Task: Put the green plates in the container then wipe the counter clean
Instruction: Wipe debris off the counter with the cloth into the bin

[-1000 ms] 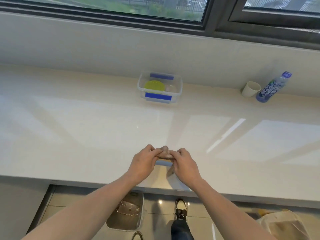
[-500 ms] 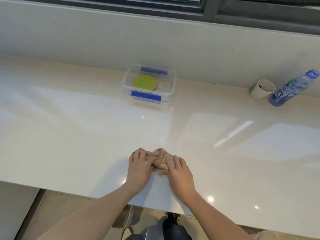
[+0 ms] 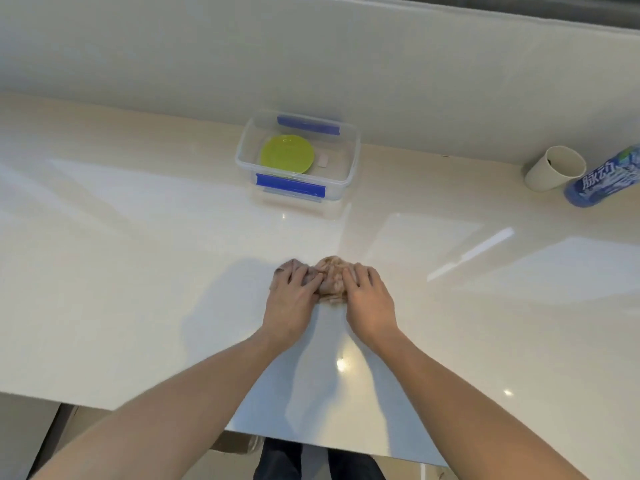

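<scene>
Hands pressed flat: our left hand [image 3: 290,299] and right hand [image 3: 367,299] pin a bunched cloth [image 3: 330,279] mid-worktop [image 3: 138,271]. Green plate [image 3: 287,154] sits in the container [image 3: 349,168] at the back edge. Wide sweeps may knock it.

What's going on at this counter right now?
A person is pressing a crumpled brownish cloth onto the pale counter with both hands, the left hand and right hand side by side on it. A green plate already lies inside the clear container near the back wall. A paper cup and a blue bottle lie at the far right.
</scene>
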